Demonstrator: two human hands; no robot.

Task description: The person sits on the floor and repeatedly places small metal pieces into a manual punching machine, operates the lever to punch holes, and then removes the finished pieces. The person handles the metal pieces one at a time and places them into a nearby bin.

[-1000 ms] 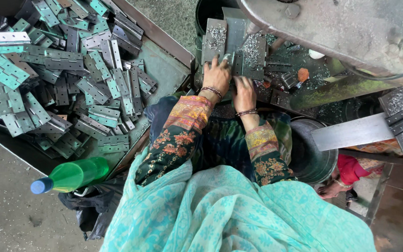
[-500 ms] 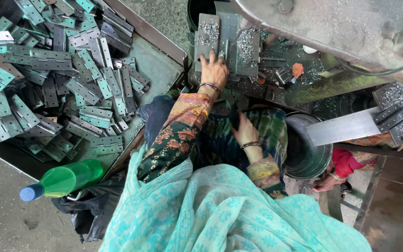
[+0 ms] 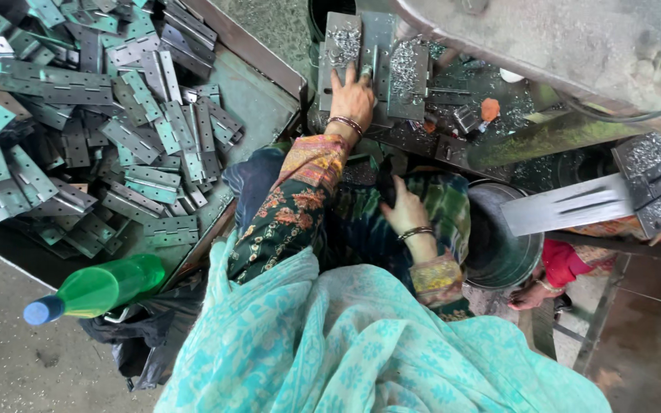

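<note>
Left hand: the left hand (image 3: 352,98) lies palm down, fingers spread flat, on the grey metal plate (image 3: 376,65) at the top middle of the view. It presses on the plate and grips nothing. A bangle sits on its wrist.
Right hand: the right hand (image 3: 405,211) rests low in the lap, fingers curled around a small dark piece (image 3: 385,182). What the piece is cannot be told. A bangle rings this wrist too.
Metal plate: it sits on the work stand in front of the person, at the stand's near edge. Bright metal shavings (image 3: 346,44) lie scattered on its left part and its right part.
Hinges: a big heap of grey-green hinges (image 3: 78,115) fills the tray (image 3: 258,95) on the left. They lie loose and crossed over one another, and reach the tray's far left edge.
Bottle: a green plastic bottle (image 3: 105,287) with a blue cap lies on its side just beside the tray's near corner, on dark cloth.
Bucket: a round metal bucket (image 3: 503,245) stands to the right of the lap, under a flat grey metal strip (image 3: 568,205).
Other person: another person's hand (image 3: 528,294), with a red sleeve, rests near the bucket's lower right rim.
Clothing: a pale turquoise shawl (image 3: 361,352) covers the lower middle of the view.
</note>
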